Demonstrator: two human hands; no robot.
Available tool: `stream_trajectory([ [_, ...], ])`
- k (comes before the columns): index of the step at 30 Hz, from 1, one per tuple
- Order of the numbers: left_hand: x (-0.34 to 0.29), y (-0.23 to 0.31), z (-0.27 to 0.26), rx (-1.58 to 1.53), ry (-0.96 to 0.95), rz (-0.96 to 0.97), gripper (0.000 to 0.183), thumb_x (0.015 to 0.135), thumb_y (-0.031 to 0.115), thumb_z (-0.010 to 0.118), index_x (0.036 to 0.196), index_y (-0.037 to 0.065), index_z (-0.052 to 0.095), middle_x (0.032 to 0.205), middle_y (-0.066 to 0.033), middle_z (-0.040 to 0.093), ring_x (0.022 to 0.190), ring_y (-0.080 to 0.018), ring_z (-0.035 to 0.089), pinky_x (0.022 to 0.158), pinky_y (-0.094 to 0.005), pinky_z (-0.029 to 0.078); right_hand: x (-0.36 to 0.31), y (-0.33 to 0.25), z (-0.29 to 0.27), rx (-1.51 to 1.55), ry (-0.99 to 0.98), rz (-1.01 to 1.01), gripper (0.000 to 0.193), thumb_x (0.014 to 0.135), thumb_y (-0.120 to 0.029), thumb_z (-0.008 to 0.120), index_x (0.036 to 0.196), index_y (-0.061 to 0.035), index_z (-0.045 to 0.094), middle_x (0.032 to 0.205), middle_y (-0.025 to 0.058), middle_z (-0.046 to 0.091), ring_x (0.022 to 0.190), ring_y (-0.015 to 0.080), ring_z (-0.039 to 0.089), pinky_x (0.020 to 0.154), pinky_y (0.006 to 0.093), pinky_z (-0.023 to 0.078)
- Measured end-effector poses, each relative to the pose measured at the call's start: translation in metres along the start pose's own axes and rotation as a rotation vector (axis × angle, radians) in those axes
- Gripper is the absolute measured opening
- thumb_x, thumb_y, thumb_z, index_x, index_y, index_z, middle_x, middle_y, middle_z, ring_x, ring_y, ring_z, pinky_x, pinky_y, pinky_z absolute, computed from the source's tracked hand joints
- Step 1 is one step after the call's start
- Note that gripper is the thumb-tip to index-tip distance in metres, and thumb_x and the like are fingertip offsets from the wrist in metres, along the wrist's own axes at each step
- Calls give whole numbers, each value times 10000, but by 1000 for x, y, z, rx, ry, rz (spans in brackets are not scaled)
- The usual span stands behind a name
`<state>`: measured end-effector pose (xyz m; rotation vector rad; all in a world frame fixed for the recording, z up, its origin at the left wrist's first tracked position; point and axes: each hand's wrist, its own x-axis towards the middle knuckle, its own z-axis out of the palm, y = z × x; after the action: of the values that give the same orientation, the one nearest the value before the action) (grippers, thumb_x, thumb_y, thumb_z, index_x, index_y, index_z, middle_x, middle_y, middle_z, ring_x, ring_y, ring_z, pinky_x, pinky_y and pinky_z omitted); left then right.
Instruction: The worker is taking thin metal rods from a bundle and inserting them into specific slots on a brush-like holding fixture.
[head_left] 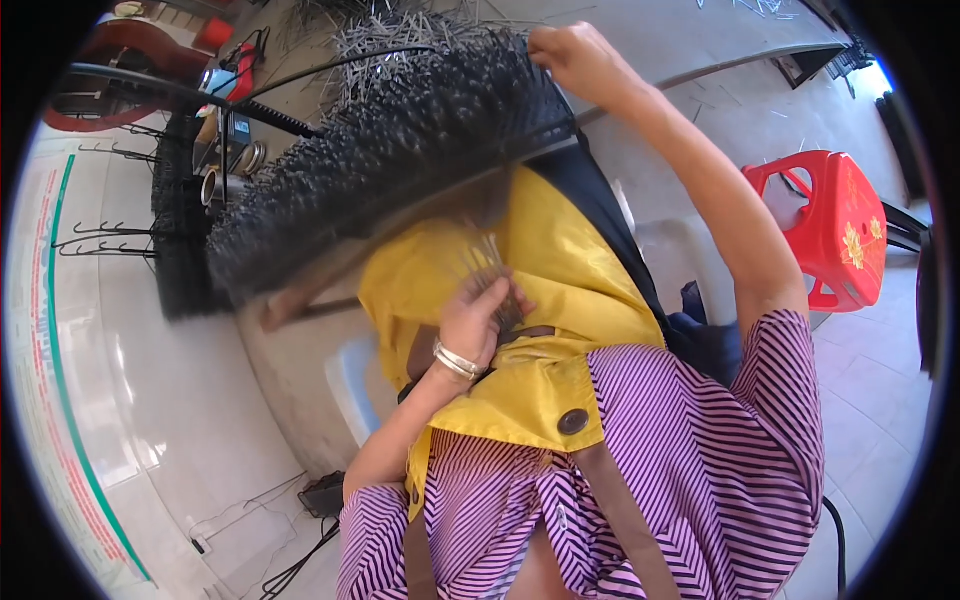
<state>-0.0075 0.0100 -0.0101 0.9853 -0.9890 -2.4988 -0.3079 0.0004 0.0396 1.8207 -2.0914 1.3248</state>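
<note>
Across my lap, on the far side, stretches a long dense bank of black bristle-like pieces, blurred along its near edge. My right hand is raised at its far right end, fingers pinched together at the outermost bristles; what the fingertips hold, if anything, is too small to make out. Lower down, over the yellow apron, my left hand is closed around a bunch of thin, pale strips. The strips fan upward from the fist and are smeared by motion.
A heap of loose thin strips lies beyond the bristles. On the right stands a red plastic stool. Black wire hooks stick out at the left beside another dark bristly bundle. Cables trail on the floor at lower left.
</note>
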Motion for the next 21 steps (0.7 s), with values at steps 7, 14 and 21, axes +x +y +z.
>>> stream_trajectory([
  [7, 1, 3, 2, -8, -23, 15, 130, 782, 48, 541, 896, -11, 517, 761, -102, 563, 712, -204, 575, 670, -377, 512, -17, -5, 1, -276, 19, -4, 110, 739, -100, 527, 804, -14, 554, 695, 207, 550, 672, 371, 530, 577, 422, 421],
  [14, -3, 5, 2, -2, -2, -9, 134, 770, 40, 550, 886, -19, 516, 790, -113, 568, 717, -208, 573, 677, -380, 509, -108, -115, 23, 546, -341, 353, 156, 729, -4, 557, 879, 38, 553, 643, 87, 574, 573, 107, 554, 526, 234, 444],
  [21, -3, 5, 5, -5, -36, 10, 117, 794, 73, 509, 876, -9, 495, 775, -104, 560, 700, -202, 567, 677, -339, 487, -114, -123, 24, 911, -272, 732, 123, 733, 7, 574, 841, 60, 550, 650, 77, 579, 560, 112, 561, 503, 223, 449],
])
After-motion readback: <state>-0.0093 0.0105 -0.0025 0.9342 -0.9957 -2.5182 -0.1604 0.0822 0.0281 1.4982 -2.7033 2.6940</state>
